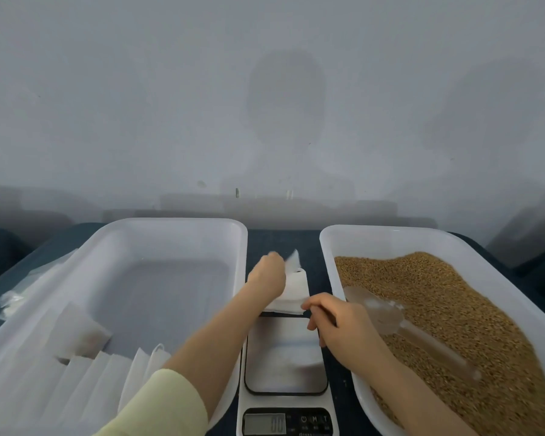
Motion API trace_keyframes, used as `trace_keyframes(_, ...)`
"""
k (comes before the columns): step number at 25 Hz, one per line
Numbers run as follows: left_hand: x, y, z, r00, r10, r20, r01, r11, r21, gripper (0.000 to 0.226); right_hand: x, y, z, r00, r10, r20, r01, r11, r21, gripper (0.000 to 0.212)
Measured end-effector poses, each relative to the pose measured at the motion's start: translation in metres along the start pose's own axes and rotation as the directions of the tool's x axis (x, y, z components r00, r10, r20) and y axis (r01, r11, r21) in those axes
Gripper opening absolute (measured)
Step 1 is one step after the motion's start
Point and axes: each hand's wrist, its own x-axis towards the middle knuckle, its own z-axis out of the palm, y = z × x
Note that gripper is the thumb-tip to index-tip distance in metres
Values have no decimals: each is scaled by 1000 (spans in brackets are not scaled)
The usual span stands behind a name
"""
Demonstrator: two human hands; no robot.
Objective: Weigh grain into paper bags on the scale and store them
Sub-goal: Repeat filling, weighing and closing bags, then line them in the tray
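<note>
Plain weighing bench — digital scale [285,357], grain tub [390,235]; bare wall [139,89]

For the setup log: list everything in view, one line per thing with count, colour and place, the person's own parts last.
paper bag: one, white, held at the scale's far end
scale: one, white with steel platform, between the trays
left tray: one, translucent white, left of the scale
stacked bags: several, white, in the left tray's near end
right tray: one, translucent white, right of the scale
grain: one heap, golden brown, in the right tray
scoop: one, clear, lying on the grain
table: one, dark blue, under everything
sleeve: one, pale yellow, left forearm
left grip: one, bare hand, holds the bag's far end
right grip: one, bare hand, pinches the bag's near edge
</note>
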Motion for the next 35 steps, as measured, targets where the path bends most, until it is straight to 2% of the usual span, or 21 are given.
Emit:
trace_keyframes(1, -3, -1, -8, 993, -45, -107, 27, 987, -160, 28, 0, 0, -1, 1000, 4, -1, -4, 1000, 4, 19)
trace_keyframes(2, -6, -2, -14, 978, -153, -142, 89, 921, -380, 28, 0, -1, -1, 1000, 7, -2, -7, 1000, 8, 19)
trace_keyframes(3, -11, -4, -20, 967, -227, -118, 118, 802, -585, 29, 0, -2, -1, 1000, 11, -5, -11, 1000, 13, 19)
trace_keyframes(4, -15, -6, -26, 951, -295, -92, 121, 628, -768, 29, 0, -4, -2, 1000, 13, -14, -13, 1000, 22, 19)
trace_keyframes(5, -23, -5, -33, 952, -307, -17, 112, 400, -910, 29, 0, -6, -2, 999, 14, -36, -13, 999, 40, 20)
trace_keyframes(6, -36, -7, -37, 973, -228, 35, 99, 274, -957, 29, -1, -8, -3, 997, 14, -76, -10, 998, 64, 20)
trace_keyframes(8, -71, -15, -38, 997, -31, 65, 70, 168, -983, 31, -1, -15, -5, 986, 30, -161, -8, 991, 135, 14)
trace_keyframes(9, -86, -20, -36, 993, 83, 85, 72, 148, -986, 32, 0, -18, -6, 982, 50, -184, -14, 981, 193, 15)
trace_keyframes(11, -113, -28, -32, 951, 279, 134, 90, 165, -982, 31, 4, -24, -7, 981, 95, -167, -39, 949, 312, 19)
trace_keyframes(13, -124, -33, -29, 911, 351, 219, 142, 231, -962, 30, 6, -24, -6, 987, 93, -133, -45, 945, 325, 13)
trace_keyframes(15, -124, -33, -29, 908, 330, 258, 180, 249, -952, 29, 5, -22, -6, 987, 81, -138, -42, 963, 267, 8)
trace_keyframes(17, -124, -29, -30, 901, 324, 289, 224, 224, -949, 37, 2, -18, -6, 983, 92, -157, -50, 966, 254, 9)
trace_keyframes(19, -126, -26, -28, 889, 345, 299, 218, 254, -942, 46, 0, -16, -8, 980, 104, -168, -60, 967, 247, 12)
trace_keyframes(21, -127, -26, -27, 908, 319, 271, 181, 285, -941, 47, -1, -15, -7, 980, 101, -169, -60, 970, 236, 16)
trace_keyframes(24, -124, -27, -27, 944, 246, 219, 137, 312, -940, 32, -3, -17, -3, 987, 55, -154, -30, 987, 159, 19)
trace_keyframes(27, -124, -26, -26, 938, 258, 232, 124, 376, -918, 19, -4, -17, -1, 989, 7, -146, 8, 995, 102, 18)
trace_keyframes(32, -123, -25, -26, 912, 290, 291, 134, 460, -878, 14, -2, -18, -2, 977, -6, -211, 27, 995, 94, 13)
trace_keyframes(35, -123, -26, -25, 905, 295, 307, 146, 462, -875, 11, -2, -19, -1, 971, -56, -234, 70, 996, 50, 12)
